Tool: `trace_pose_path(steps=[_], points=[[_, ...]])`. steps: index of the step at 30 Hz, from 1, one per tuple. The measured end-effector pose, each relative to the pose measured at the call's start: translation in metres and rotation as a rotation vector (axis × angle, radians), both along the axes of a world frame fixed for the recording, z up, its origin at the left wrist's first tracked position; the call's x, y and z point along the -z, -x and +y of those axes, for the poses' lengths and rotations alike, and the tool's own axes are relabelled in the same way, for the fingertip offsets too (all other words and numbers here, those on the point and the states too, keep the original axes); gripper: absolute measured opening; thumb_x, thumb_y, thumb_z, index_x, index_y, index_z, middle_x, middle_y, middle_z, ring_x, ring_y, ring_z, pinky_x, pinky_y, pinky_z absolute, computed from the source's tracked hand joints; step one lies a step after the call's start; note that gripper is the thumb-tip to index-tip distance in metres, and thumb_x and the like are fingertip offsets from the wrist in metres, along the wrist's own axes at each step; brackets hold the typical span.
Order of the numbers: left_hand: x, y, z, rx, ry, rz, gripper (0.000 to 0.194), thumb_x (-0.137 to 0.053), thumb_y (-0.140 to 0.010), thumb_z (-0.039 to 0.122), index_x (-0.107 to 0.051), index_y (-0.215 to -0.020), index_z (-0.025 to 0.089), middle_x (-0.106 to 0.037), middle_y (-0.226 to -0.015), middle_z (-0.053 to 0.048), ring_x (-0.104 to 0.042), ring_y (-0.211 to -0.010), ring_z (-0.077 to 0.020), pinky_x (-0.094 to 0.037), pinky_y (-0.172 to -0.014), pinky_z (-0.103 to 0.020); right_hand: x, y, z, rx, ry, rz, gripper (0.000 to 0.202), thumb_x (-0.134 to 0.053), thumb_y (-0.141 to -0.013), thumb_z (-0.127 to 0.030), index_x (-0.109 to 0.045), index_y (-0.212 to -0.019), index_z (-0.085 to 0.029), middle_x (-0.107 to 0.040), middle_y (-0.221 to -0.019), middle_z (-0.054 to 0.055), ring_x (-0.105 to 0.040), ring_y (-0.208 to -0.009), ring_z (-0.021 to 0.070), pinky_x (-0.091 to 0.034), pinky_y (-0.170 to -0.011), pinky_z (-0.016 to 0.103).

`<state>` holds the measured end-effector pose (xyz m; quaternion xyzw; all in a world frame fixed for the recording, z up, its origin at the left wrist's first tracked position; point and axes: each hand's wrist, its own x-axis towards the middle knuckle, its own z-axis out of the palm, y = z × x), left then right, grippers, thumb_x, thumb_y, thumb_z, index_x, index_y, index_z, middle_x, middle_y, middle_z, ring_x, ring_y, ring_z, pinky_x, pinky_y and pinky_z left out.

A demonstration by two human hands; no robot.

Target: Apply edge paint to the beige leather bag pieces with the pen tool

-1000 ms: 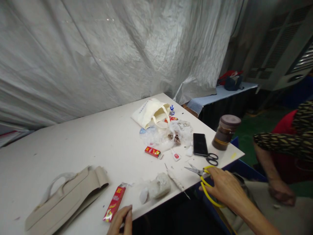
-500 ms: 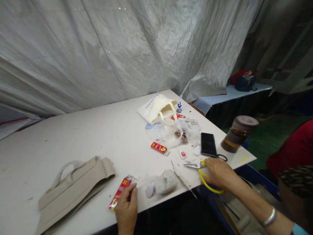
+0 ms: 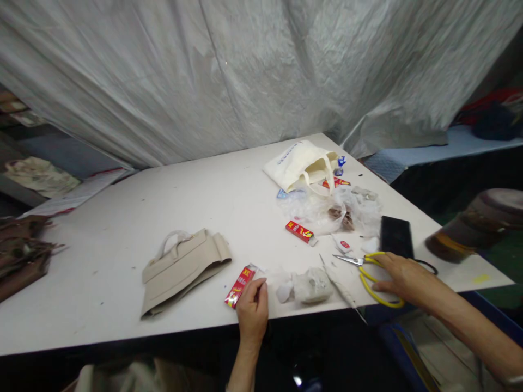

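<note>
My left hand [image 3: 252, 307] rests at the table's front edge with its fingers curled, beside a red packet [image 3: 239, 286]; what the fingers hold, if anything, is hidden. My right hand [image 3: 398, 276] is on the yellow handles of the scissors [image 3: 370, 261], whose blades point left over the table. Between the hands lie a clear plastic-wrapped bundle [image 3: 312, 286] and a thin white-handled pointed tool [image 3: 341, 286]. A beige folded leather piece [image 3: 183, 267] with a handle stands left of my left hand.
On the white table [image 3: 183, 190] are a cream tote bag [image 3: 300, 163], crumpled plastic bags [image 3: 310, 209], another red packet [image 3: 300, 231], a black phone [image 3: 396, 237] and a brown jar [image 3: 457, 234]. Brown material [image 3: 24, 250] is at far left. A blue bin [image 3: 486, 313] stands below right.
The view has turned left, so things appear farther right and brown material shows at the left. My right hand has stayed on the scissors; my left hand remains by the red packet.
</note>
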<state>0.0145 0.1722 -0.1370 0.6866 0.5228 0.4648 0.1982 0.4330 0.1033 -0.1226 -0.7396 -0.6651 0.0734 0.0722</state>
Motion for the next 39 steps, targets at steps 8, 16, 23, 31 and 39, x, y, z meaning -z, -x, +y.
trace_pose_path(steps=[8,16,23,31,39], points=[[-0.002,0.003,-0.001,0.057,0.024,-0.021,0.022,-0.06,-0.098,0.034,-0.075,-0.093,0.019,-0.077,-0.093,-0.008,-0.072,-0.09,-0.0253,-0.057,-0.084,-0.037,-0.006,0.004,-0.011,-0.077,-0.019,-0.117,0.053,-0.072,-0.088,-0.046,-0.068,-0.131,-0.016,-0.069,-0.13,0.017,-0.066,-0.111,0.0368,-0.052,-0.096,0.045],[-0.015,0.001,-0.001,0.242,0.122,0.094,0.034,-0.074,-0.087,0.037,-0.074,-0.118,0.021,-0.074,-0.119,-0.013,-0.067,-0.109,-0.0311,-0.056,-0.095,-0.048,-0.022,0.034,-0.032,-0.021,-0.329,-0.018,0.044,-0.056,-0.099,-0.047,-0.065,-0.131,-0.018,-0.064,-0.136,0.014,-0.061,-0.12,0.0341,-0.048,-0.107,0.051],[-0.016,-0.012,-0.015,0.196,0.142,0.169,0.036,-0.074,-0.084,0.022,-0.071,-0.12,0.022,-0.073,-0.116,-0.012,-0.064,-0.112,-0.0319,-0.054,-0.101,-0.051,-0.032,0.089,-0.077,0.023,-0.552,0.229,0.038,-0.052,-0.103,-0.05,-0.065,-0.129,-0.026,-0.069,-0.131,0.009,-0.068,-0.118,0.0298,-0.053,-0.106,0.047],[-0.016,-0.022,-0.014,0.177,0.213,0.164,0.034,-0.072,-0.083,0.02,-0.071,-0.117,0.021,-0.072,-0.113,-0.011,-0.064,-0.109,-0.0309,-0.055,-0.097,-0.049,-0.007,0.11,-0.106,0.002,-0.574,0.275,0.033,-0.053,-0.104,-0.05,-0.065,-0.126,-0.03,-0.073,-0.126,0.006,-0.074,-0.107,0.0263,-0.06,-0.097,0.04],[-0.02,-0.031,-0.009,0.2,0.186,0.175,0.027,-0.067,-0.082,0.016,-0.072,-0.109,0.021,-0.072,-0.102,-0.009,-0.065,-0.097,-0.0277,-0.056,-0.088,-0.043,0.017,0.116,-0.118,0.02,-0.483,0.383,0.031,-0.059,-0.101,-0.044,-0.068,-0.127,-0.031,-0.072,-0.129,0.004,-0.073,-0.112,0.0263,-0.061,-0.1,0.038]])
